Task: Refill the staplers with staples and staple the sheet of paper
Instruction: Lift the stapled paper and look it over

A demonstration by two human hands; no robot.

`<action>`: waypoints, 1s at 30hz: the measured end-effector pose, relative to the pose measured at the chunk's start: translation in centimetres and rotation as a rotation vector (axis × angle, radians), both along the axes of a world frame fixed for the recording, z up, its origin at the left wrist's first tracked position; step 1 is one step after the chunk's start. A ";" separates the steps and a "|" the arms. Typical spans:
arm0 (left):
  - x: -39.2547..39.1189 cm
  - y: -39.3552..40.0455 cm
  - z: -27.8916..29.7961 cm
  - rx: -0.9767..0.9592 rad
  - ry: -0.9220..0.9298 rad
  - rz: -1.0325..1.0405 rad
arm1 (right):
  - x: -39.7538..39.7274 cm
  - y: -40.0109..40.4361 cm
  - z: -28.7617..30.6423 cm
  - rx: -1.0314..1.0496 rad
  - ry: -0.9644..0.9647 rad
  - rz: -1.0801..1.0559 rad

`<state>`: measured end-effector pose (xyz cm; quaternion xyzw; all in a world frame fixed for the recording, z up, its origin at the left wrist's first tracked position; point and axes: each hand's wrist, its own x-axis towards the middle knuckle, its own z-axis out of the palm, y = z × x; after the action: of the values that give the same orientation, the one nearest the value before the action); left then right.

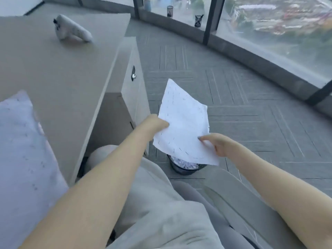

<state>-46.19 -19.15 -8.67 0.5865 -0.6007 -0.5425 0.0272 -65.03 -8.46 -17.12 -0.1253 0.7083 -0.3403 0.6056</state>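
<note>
A white sheet of paper [183,121], dotted with many staples along its edges, hangs in the air to the right of the desk. My left hand [158,124] grips its left edge and my right hand [217,143] pinches its lower right corner. Directly under the sheet stands a dark mesh waste bin [183,168] holding crumpled paper. A second stapled sheet [23,141] lies on the desk at the lower left. No stapler shows clearly in view.
The beige desk [62,72] fills the left side, with a white plush toy [71,29] at its far end and a drawer unit [133,81] on its right flank. Grey carpet tiles [233,97] stretch to glass windows [269,24]. My legs and a chair armrest [233,194] are below.
</note>
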 end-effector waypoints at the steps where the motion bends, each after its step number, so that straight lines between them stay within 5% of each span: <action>1: -0.5 0.5 -1.9 0.109 -0.006 0.024 | -0.7 0.2 -1.6 0.065 0.035 -0.030; 5: -1.8 1.8 -7.6 0.425 -0.067 0.061 | -3.2 1.5 -6.7 0.304 0.063 -0.042; 12: -4.4 -0.2 -11.6 0.507 0.006 0.354 | -4.8 -0.2 -10.2 0.472 0.093 -0.068; 23: -6.1 -1.4 -11.1 0.572 0.087 0.473 | -5.1 -3.0 -9.7 0.425 -0.002 -0.227; 30: -6.0 -3.1 -5.1 0.381 0.240 0.562 | -1.3 -5.8 -5.9 0.213 0.108 -0.302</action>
<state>-52.21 -22.25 -13.72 0.6556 -0.2966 -0.6809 0.1360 -66.29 -14.25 -22.99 0.0292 0.7827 -0.3430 0.5185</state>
